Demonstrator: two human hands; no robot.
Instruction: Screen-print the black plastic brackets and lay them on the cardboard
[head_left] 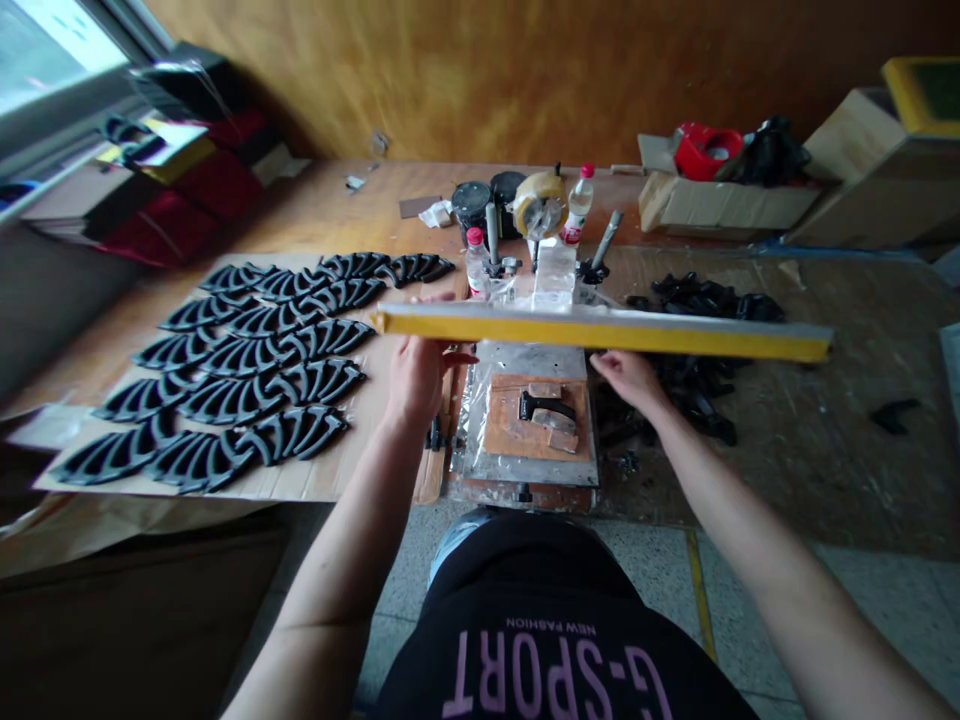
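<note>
My left hand (420, 375) is wrapped round the left end of a long, flat, yellow-edged frame (600, 328), seen nearly edge-on; fingertips show above and below it. My right hand (628, 378) is just under the frame's middle, fingers curled together; whether it grips anything is hidden. Below and between the hands, a black curved handle (551, 408) lies on a wooden jig block (506, 420) with small wood pieces around it. The block sits on a metal base plate (480, 468) wrapped partly in clear plastic.
Rows of black curved handles (232, 390) lie on cardboard to the left. Loose black parts (705, 400) are heaped at right. Behind stand metal posts (604, 245), a tape roll (540, 205), bottles (579, 205) and black tubs (471, 205). Cardboard boxes (735, 207) line the back right.
</note>
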